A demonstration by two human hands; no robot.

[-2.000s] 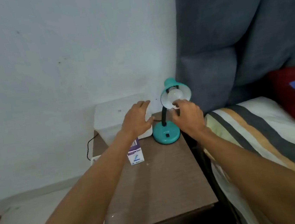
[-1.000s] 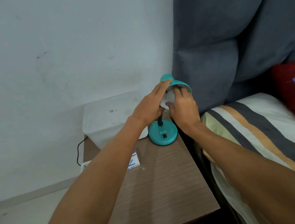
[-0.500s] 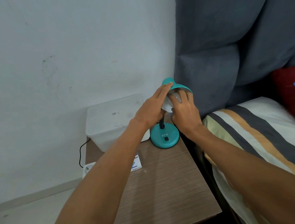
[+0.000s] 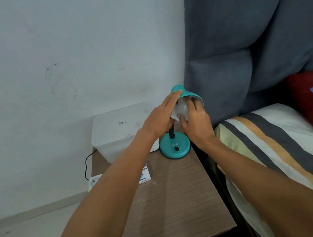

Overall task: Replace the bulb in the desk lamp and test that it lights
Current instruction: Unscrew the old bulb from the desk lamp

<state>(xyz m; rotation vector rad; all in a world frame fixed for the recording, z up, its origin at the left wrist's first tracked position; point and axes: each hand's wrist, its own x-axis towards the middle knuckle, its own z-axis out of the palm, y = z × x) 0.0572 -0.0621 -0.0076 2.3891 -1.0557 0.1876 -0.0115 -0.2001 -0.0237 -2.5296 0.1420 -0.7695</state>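
Observation:
A teal desk lamp stands at the far right corner of a brown bedside table, its round base marked ATN with a black switch. Its shade tilts toward me. A white bulb sits inside the shade, unlit. My left hand lies flat against the left side of the shade, fingers stretched up to its top. My right hand wraps its fingers and thumb around the bulb from the right. A small bulb box lies on the table, partly hidden under my left forearm.
A translucent plastic container sits at the back left of the table against the white wall. A black cord runs down to a white power strip. A bed with a striped sheet and a grey headboard borders the table's right side.
Both hands rose from in front of the lamp onto it: the left went onto the shade, the right closed around the bulb. Over the last half second the right hand's grip shifted slightly.

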